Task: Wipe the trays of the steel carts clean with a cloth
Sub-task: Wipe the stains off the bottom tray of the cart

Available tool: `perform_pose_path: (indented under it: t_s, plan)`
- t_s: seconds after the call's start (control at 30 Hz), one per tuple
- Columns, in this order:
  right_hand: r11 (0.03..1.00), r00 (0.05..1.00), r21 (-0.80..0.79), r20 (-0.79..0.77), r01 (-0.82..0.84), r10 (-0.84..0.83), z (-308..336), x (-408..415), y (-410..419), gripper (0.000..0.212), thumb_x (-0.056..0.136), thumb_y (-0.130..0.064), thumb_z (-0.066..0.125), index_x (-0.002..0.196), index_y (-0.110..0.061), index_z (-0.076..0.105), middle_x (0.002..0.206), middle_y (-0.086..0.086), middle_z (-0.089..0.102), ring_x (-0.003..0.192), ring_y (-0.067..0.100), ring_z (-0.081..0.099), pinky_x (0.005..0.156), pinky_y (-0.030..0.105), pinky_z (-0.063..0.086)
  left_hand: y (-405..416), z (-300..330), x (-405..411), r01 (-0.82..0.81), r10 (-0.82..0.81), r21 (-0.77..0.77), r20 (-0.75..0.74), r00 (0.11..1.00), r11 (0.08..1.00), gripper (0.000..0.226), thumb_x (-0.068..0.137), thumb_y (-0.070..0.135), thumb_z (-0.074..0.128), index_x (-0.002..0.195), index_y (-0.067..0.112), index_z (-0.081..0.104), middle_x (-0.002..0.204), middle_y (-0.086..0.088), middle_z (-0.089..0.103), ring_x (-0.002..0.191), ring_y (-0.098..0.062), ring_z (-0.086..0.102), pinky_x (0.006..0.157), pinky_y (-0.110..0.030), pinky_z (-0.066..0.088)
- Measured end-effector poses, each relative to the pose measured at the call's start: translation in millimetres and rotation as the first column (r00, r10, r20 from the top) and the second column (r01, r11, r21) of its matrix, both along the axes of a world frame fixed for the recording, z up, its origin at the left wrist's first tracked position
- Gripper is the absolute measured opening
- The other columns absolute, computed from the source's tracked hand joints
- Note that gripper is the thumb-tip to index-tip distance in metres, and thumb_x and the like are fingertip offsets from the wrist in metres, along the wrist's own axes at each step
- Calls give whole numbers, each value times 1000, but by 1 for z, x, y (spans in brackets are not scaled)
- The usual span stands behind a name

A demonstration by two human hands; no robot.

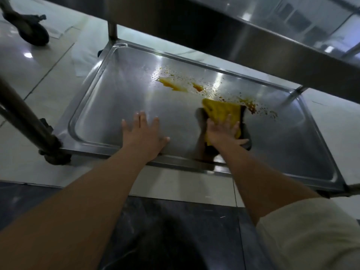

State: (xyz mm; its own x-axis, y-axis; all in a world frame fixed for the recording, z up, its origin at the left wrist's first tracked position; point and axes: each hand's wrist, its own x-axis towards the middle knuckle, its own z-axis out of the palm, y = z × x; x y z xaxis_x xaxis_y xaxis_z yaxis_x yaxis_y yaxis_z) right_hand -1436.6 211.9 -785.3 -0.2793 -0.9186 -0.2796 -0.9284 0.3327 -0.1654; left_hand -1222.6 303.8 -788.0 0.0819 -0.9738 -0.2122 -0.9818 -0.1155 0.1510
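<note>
The lower steel tray (101, 106) of a cart fills the middle of the head view. An orange-brown sauce spill (171, 84) and scattered droplets lie on its far half, with more splatter (251, 106) further right. A yellow cloth (222, 112) lies flat on the tray just below the spill. My right hand (224, 133) presses on the cloth's near part with straight, spread fingers. My left hand (144, 131) rests flat on the bare tray near its front rim, fingers spread.
The cart's upper steel tray (253, 30) overhangs the far side. A dark cart post (25, 117) with a caster stands at the left. Another caster wheel (31, 28) sits on the tiled floor at top left. Light floor tiles surround the cart.
</note>
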Motion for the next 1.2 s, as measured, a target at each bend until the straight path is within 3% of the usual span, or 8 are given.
perform_pose_path:
  t_s: [0.1,0.33,0.67,0.9,1.0,1.07,1.13,1.2]
  plan:
    - [954,955,-30,7,-298,298,-7,32,20,63,91,-66,14,149,-45,-1,159,-11,-20,145,23,-21,97,75,-17,-1,3,-21,38,-38,11,-40,998,999,75,98,54,29,153,9,4,161,-16,-3,148,-30,-4,118,-54,5]
    - [802,806,-90,-23,-591,592,-2,-17,34,53,98,-59,18,148,-50,5,159,-19,-10,146,11,-15,102,71,-16,-1,8,-40,-68,57,169,66,996,983,141,54,101,25,151,5,-11,160,-15,-14,148,-31,-12,112,-63,6]
    - [993,992,-68,79,99,-94,5,-232,33,63,93,-64,17,151,-42,5,160,-18,-7,147,11,-9,104,72,-12,-29,9,-93,-379,373,175,67,925,909,139,53,101,25,152,8,-4,161,-13,-7,144,-46,0,109,-66,13]
    - [962,961,-72,110,262,-254,3,-290,39,61,95,-60,17,152,-38,9,161,-13,-5,148,14,-9,104,72,-14,-44,2,-178,71,-77,61,118,990,996,104,78,85,15,151,12,6,160,-15,3,145,-42,7,111,-64,16]
    - [915,892,-86,278,393,-357,18,-278,35,61,97,-56,20,152,-29,18,161,-4,7,148,22,1,108,67,-13,-25,7,-210,301,-303,36,114,946,953,91,85,76,14,152,15,6,161,-13,3,146,-35,6,114,-58,14]
    - [888,799,-76,476,454,-368,32,-267,37,58,97,-52,25,147,-26,33,143,-3,40,135,23,34,112,64,-5,-3,18,-219,412,-417,89,41,908,907,88,88,73,13,154,15,3,162,-11,1,148,-30,4,116,-53,12]
    - [878,634,-44,709,477,-310,53,-256,53,49,97,-43,34,141,-23,46,118,-3,54,112,21,54,112,57,26,21,39,-223,460,-452,172,-85,888,871,85,90,70,15,154,17,-2,162,-7,-2,149,-24,1,119,-47,8]
    - [910,472,-42,864,414,-175,81,-239,77,41,101,-25,36,140,-20,48,126,0,56,107,12,61,82,28,50,45,65,-219,469,-446,199,-153,882,860,82,92,67,19,154,18,-3,163,-4,-2,149,-20,2,120,-44,7]
